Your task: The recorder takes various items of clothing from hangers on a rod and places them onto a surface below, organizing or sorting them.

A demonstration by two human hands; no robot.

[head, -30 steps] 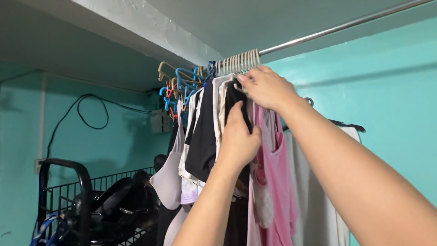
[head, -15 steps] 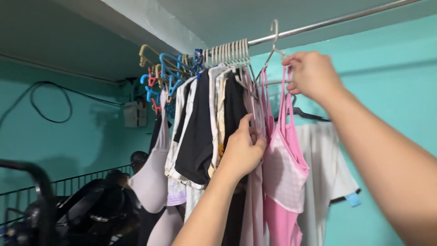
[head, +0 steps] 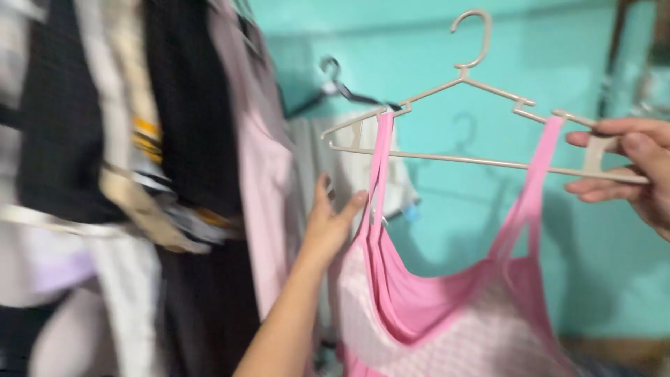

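A pink strappy top (head: 447,321) hangs by its two straps from a cream plastic hanger (head: 460,91), held away from the rail in front of the turquoise wall. My right hand (head: 628,167) grips the hanger's right end between thumb and fingers. With its fingers spread, my left hand (head: 331,220) reaches up and touches the top's left strap and the pale pink garment (head: 265,188) beside it. The view is blurred by motion.
Dark, cream and white clothes (head: 105,153) hang packed together on the left. A white garment on a black hanger (head: 335,87) hangs against the turquoise wall (head: 447,209) behind the pink top.
My right hand has lifted the hanger with the pink top off the rail and brought it down and to the right. The view has swung down; the rail is out of sight.
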